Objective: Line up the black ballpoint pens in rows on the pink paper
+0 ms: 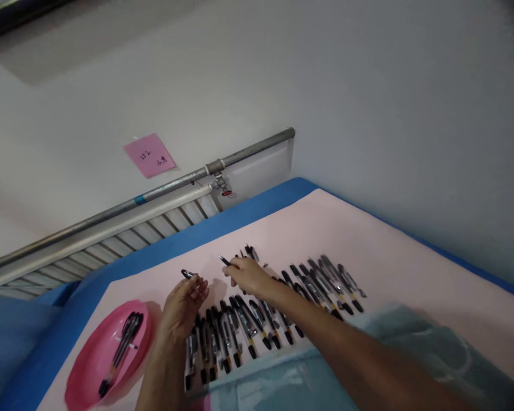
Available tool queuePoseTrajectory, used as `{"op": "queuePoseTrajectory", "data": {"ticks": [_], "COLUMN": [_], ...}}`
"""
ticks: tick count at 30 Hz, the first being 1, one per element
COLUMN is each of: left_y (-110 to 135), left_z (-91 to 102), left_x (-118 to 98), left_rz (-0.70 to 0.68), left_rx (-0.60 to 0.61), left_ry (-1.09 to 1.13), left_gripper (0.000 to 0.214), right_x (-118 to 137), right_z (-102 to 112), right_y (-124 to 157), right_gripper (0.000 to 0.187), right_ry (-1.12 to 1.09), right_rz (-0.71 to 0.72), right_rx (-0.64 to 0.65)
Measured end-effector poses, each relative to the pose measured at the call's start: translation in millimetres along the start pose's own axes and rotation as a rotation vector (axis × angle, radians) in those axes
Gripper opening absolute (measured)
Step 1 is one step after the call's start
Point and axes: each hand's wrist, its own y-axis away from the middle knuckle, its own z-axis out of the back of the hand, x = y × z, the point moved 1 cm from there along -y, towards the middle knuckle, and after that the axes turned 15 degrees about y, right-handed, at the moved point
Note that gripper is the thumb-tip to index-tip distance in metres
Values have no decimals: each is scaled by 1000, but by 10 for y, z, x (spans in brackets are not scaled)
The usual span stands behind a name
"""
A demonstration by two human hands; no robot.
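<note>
My left hand (185,299) is raised over the left part of the table. Its fingers pinch a short dark piece with a shiny side that looks like a pen cap (188,274). To its right, my right hand (248,277) is closed around a black pen (224,261), whose pale tip points up and left. Below and around both hands lie many black pens (227,337) in a rough slanting row, some with yellowish bands near their ends. My right forearm covers part of that row. Several loose pen parts (251,251) lie just beyond my right hand.
A pink bowl (79,365) at lower left holds several black pens. Pale pink sheeting (389,257) covers the blue tabletop (282,193). Teal fabric (278,382) lies along the near side. Behind stand a radiator (154,228), a metal pipe (175,184) and walls.
</note>
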Motion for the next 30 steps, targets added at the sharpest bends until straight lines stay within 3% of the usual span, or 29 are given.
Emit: {"op": "queuePoseTrajectory", "data": {"ticks": [4,10,16,22,26,30], "left_y": [71,71,80,119,227,304], "left_z": [167,106,95,64,-45,-122], "left_x": [103,209,240,276,336,405], "left_rz": [61,153,144,92,48,73], "left_rx": [-53,5,64,59,167,216], "left_ry": [258,466,455,371,277,243], "left_gripper": [9,11,3,15,21,21], "right_x": [43,2,-3,44,66,75], "right_z": [-246,-349,-349,-346,-335,-344], "right_y": [78,104,94,152,165,166], "right_gripper": [23,27,25,28,27,51], "right_ry": [240,464,510,640,505,304], "right_rz": [152,223,221,244,169,44], "right_rx": [37,30,23,-14,-34,-16]}}
